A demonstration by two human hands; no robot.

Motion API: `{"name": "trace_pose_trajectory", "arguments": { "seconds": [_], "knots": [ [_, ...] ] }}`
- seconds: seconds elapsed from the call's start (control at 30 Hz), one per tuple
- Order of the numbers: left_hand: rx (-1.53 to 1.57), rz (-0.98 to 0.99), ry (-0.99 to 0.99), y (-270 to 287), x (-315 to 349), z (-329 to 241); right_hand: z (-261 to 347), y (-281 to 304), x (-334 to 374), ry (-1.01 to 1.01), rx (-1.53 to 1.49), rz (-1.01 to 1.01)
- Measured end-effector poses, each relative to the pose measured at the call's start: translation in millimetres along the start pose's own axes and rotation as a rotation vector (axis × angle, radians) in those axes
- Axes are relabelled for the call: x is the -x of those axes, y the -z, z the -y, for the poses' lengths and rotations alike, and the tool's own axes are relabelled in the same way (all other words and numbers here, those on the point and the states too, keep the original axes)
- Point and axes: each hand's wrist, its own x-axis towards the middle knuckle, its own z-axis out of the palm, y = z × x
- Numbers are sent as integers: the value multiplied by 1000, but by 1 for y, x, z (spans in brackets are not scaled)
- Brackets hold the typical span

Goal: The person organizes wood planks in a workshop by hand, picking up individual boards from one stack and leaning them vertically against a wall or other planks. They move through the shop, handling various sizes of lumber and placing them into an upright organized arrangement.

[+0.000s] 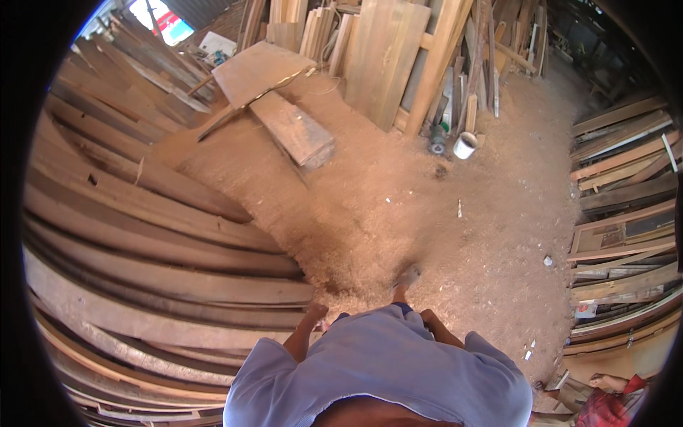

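Note:
My left hand (317, 312) hangs low at my left side, close to the ends of the long stacked planks (235, 277). It is small and blurred, and I cannot make out its fingers or whether it touches the wood. My right hand (427, 317) is down by my right hip, partly covered by my blue-grey shirt (398, 356), and its fingers do not show clearly. Nothing can be seen held in either hand. One foot (408, 276) stands forward on the sawdust-covered floor (484, 263).
Ahead, a wide board (260, 67) lies over a thick timber block (292, 128). Boards (388, 60) lean upright at the back, near a white bucket (465, 145). More timber (619, 235) is stacked along the right. At lower right is another person's red plaid clothing (605, 409).

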Motion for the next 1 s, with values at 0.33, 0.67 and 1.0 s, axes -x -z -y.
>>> {"name": "trace_pose_trajectory", "arguments": {
  "seconds": [0.33, 0.67, 1.0],
  "knots": [
    [324, 28, 47, 24, -163, 5, 41, 190, -201, 840, 566, -413],
    [692, -51, 192, 144, -353, -55, 127, 331, -272, 405, -169, -445],
    [641, 210, 55, 165, -487, 34, 76, 325, -289, 206, 298, -49]
  ]
}}
